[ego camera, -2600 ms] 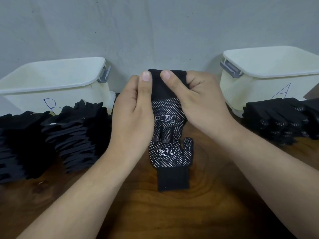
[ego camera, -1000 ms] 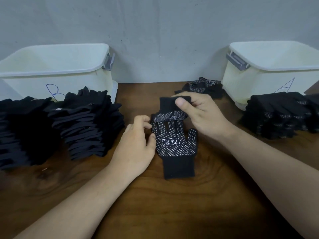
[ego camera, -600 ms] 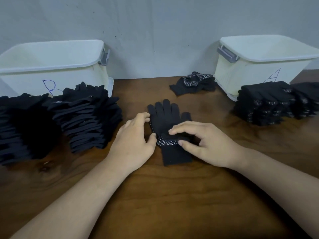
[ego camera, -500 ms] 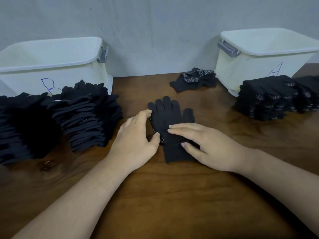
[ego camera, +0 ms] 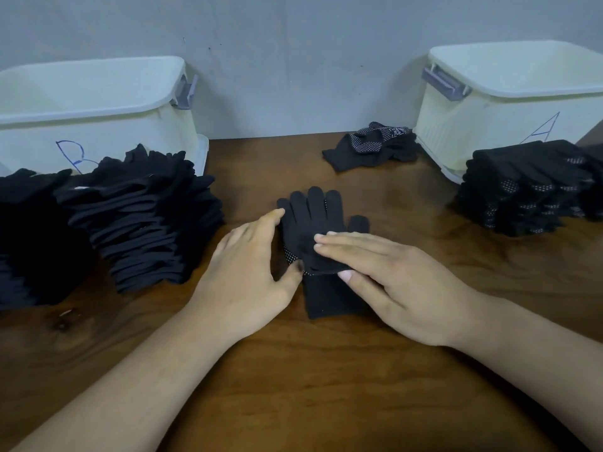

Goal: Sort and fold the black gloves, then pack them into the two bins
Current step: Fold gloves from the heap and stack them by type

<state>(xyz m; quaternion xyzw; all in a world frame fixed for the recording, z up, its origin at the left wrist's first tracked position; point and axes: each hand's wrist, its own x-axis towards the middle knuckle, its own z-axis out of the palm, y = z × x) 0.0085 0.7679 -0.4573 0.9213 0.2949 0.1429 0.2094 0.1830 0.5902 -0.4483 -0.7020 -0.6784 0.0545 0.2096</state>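
Note:
A pair of black gloves (ego camera: 313,220) lies stacked flat on the wooden table (ego camera: 326,386), fingers pointing away, white grip dots showing at the left edge. My right hand (ego camera: 385,272) lies flat on top of the pair, fingers straight, pressing it down. My left hand (ego camera: 251,265) rests against the pair's left side, its thumb touching the dotted edge. A white bin marked B (ego camera: 91,112) stands at the back left, a white bin marked A (ego camera: 509,102) at the back right.
Tall stacks of black gloves (ego camera: 130,216) fill the left of the table in front of bin B. A stack of folded dotted gloves (ego camera: 528,187) sits before bin A. A loose crumpled heap of gloves (ego camera: 372,146) lies near the back wall.
The glove I held up was laid over the other, dotted side down. My right hand moved from pinching its cuff to pressing flat on the pair; my left hand stays at the side.

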